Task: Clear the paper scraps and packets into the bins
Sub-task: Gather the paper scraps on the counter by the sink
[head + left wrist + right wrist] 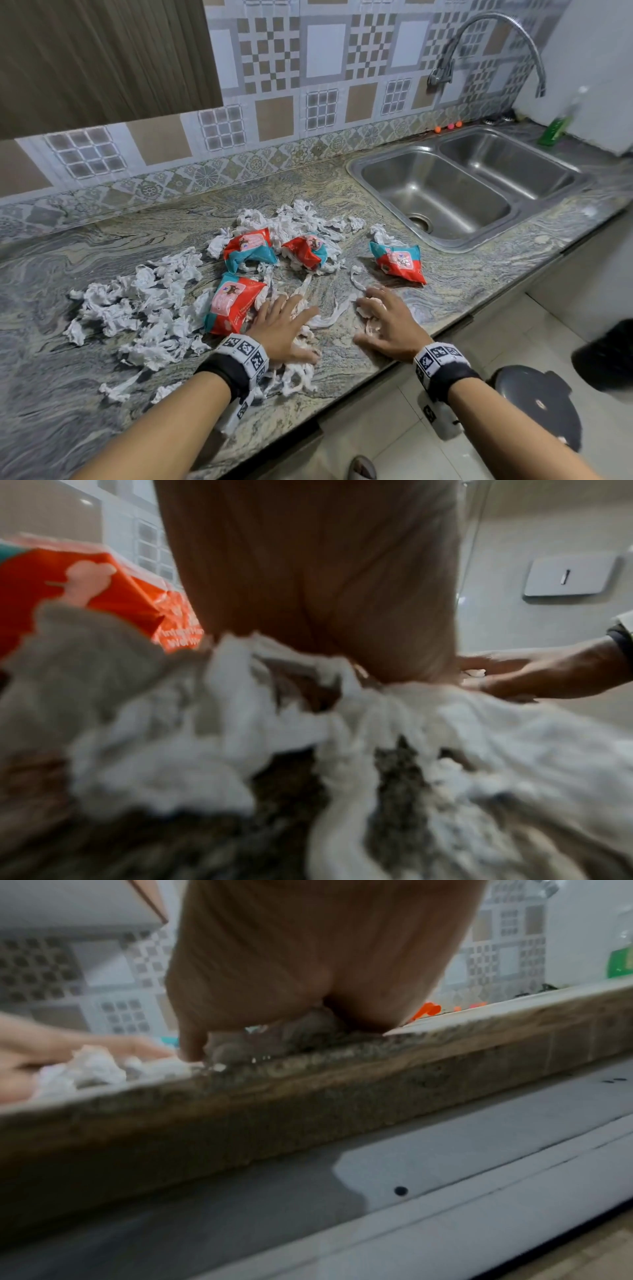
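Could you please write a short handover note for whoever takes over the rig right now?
Left hand: lies on paper scraps, beside the nearest packet; grip unclear.
Right hand: fingers curled over a small wad of scraps near the counter edge.
Four red-and-teal packets and most scraps lie on the counter, left of the sink.
Done: nothing visibly binned. Left: everything; a dark lidded bin stands on the floor, right.

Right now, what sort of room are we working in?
Most likely a home kitchen: a double stainless sink with a curved tap is set into a stone-patterned countertop, and patterned wall tiles run behind it.
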